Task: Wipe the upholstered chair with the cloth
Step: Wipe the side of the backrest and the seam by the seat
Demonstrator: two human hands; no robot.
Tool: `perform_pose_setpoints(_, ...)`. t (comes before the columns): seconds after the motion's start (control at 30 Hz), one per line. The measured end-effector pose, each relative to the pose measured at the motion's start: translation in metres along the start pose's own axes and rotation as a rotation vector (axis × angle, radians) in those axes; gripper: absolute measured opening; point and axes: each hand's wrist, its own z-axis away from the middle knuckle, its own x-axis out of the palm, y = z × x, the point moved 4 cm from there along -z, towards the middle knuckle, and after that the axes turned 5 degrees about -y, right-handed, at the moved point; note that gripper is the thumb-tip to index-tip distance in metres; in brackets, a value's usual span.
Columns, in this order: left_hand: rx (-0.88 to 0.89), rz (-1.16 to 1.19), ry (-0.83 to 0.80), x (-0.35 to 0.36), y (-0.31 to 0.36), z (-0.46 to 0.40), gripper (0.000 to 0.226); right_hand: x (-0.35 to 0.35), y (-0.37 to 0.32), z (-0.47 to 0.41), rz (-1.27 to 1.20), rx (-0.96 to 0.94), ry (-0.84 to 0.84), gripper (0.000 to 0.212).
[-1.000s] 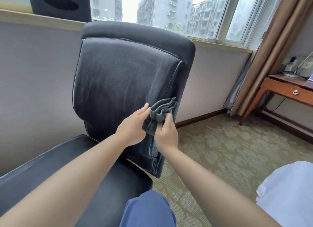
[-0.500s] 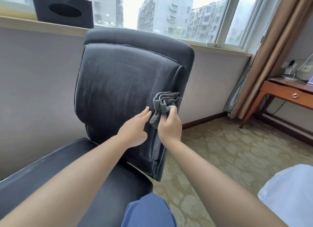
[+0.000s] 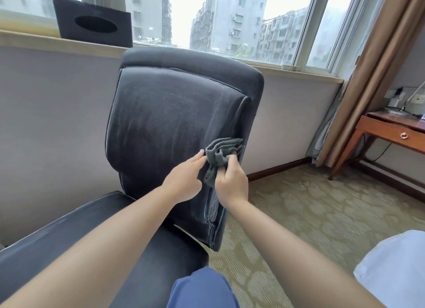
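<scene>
A dark velvet upholstered chair (image 3: 165,123) stands before me, its tall backrest facing me and its seat at the lower left. A bunched grey cloth (image 3: 218,156) lies against the backrest's right edge. My right hand (image 3: 232,183) grips the cloth from below, fingers curled into its folds. My left hand (image 3: 184,179) is beside it, fingers straight, fingertips touching the cloth's left side and the backrest.
A black tissue box (image 3: 94,27) sits on the windowsill (image 3: 299,74) behind the chair. A wooden desk (image 3: 391,133) and brown curtain (image 3: 372,66) stand at the right. Patterned carpet (image 3: 310,215) covers the floor. White fabric (image 3: 395,271) shows at the lower right.
The cloth and my right hand have shifted slightly up the backrest's right edge. My left hand followed, back against the cloth after a brief gap. The view tilted upward a little.
</scene>
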Motion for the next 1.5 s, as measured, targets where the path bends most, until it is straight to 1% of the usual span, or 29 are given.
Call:
perform_pose_setpoints(0.07, -0.015, 0.003, -0.03, -0.001, -0.001, 0.001, 0.079, 0.009, 0.015, 0.016, 0.03, 0.031, -0.09, 0.006)
perform_pose_setpoints(0.1, -0.023, 0.001, -0.04, -0.002, -0.002, 0.002, 0.077, 0.007, 0.02, 0.019, 0.038, 0.011, -0.111, 0.007)
perform_pose_setpoints(0.13, -0.025, -0.001, -0.051, -0.003, -0.002, 0.003, 0.075, 0.001, 0.022, 0.02, 0.029, -0.032, -0.098, 0.008)
perform_pose_setpoints(0.17, -0.024, -0.005, -0.059, -0.003, -0.001, 0.004, 0.073, -0.01, 0.022, 0.017, 0.01, -0.09, -0.039, 0.009)
perform_pose_setpoints(0.23, -0.025, -0.01, -0.072, -0.005, 0.0, 0.007, 0.069, -0.036, 0.015, 0.003, -0.039, -0.167, 0.145, 0.009)
perform_pose_setpoints(0.33, -0.032, 0.006, -0.064, -0.004, 0.002, 0.009, 0.066, -0.069, -0.002, -0.026, -0.102, -0.123, 0.361, 0.014)
perform_pose_setpoints(0.4, -0.034, 0.028, -0.057, 0.0, 0.001, 0.009, 0.066, -0.076, -0.012, -0.034, -0.11, -0.141, 0.44, 0.019)
perform_pose_setpoints(0.5, -0.032, 0.028, -0.059, 0.003, -0.002, 0.009, 0.066, -0.07, -0.018, -0.028, -0.168, -0.102, 0.464, 0.013)
perform_pose_setpoints(0.6, -0.014, 0.01, -0.044, 0.003, -0.004, 0.007, 0.067, -0.058, -0.014, -0.02, -0.179, -0.015, 0.397, 0.01)
perform_pose_setpoints(0.67, -0.005, 0.016, -0.043, 0.002, -0.004, 0.005, 0.067, -0.052, -0.009, -0.017, -0.238, 0.054, 0.349, 0.008)
perform_pose_setpoints(0.77, -0.001, 0.091, -0.007, -0.003, -0.002, 0.005, 0.067, -0.05, -0.007, -0.016, -0.342, 0.119, 0.207, 0.011)
perform_pose_setpoints(0.83, 0.002, 0.2, 0.074, -0.011, 0.0, 0.006, 0.068, -0.052, -0.011, -0.017, -0.364, 0.12, 0.062, 0.015)
perform_pose_setpoints(0.9, 0.006, 0.394, 0.13, -0.022, 0.005, 0.008, 0.076, -0.056, -0.016, -0.017, -0.388, 0.126, -0.077, 0.02)
perform_pose_setpoints(0.97, 0.024, 0.561, 0.098, -0.031, 0.012, 0.012, 0.085, -0.059, -0.02, -0.015, -0.406, 0.142, -0.191, 0.023)
perform_pose_setpoints(1.0, 0.024, 0.603, 0.06, -0.035, 0.015, 0.014, 0.086, -0.06, -0.022, -0.014, -0.419, 0.161, -0.245, 0.023)
perform_pose_setpoints(1.03, 0.018, 0.633, 0.024, -0.037, 0.017, 0.017, 0.081, -0.06, -0.025, -0.012, -0.433, 0.187, -0.298, 0.023)
perform_pose_setpoints(1.07, 0.006, 0.67, -0.013, -0.038, 0.017, 0.018, 0.07, -0.059, -0.026, -0.01, -0.438, 0.214, -0.345, 0.022)
perform_pose_setpoints(1.13, -0.038, 0.761, -0.088, -0.04, 0.016, 0.025, 0.042, -0.057, -0.028, -0.006, -0.45, 0.263, -0.409, 0.02)
perform_pose_setpoints(1.2, -0.102, 0.817, -0.139, -0.04, 0.013, 0.032, 0.022, -0.056, -0.03, -0.002, -0.474, 0.299, -0.447, 0.016)
perform_pose_setpoints(1.3, -0.137, 0.891, -0.167, -0.04, 0.008, 0.039, 0.014, -0.055, -0.033, 0.003, -0.484, 0.287, -0.498, 0.014)
perform_pose_setpoints(1.37, -0.156, 0.883, -0.134, -0.041, 0.007, 0.041, 0.012, -0.054, -0.035, 0.006, -0.557, 0.276, -0.566, 0.028)
perform_pose_setpoints(1.4, -0.164, 0.872, -0.101, -0.043, 0.007, 0.043, 0.01, -0.054, -0.037, 0.007, -0.599, 0.274, -0.594, 0.037)
perform_pose_setpoints(1.43, -0.168, 0.867, -0.061, -0.045, 0.008, 0.044, 0.006, -0.053, -0.038, 0.009, -0.612, 0.267, -0.601, 0.041)
perform_pose_setpoints(1.47, -0.172, 0.873, -0.021, -0.047, 0.009, 0.045, 0.006, -0.052, -0.038, 0.01, -0.584, 0.252, -0.585, 0.038)
perform_pose_setpoints(1.5, -0.173, 0.888, 0.011, -0.049, 0.01, 0.045, 0.012, -0.051, -0.038, 0.011, -0.528, 0.236, -0.555, 0.029)
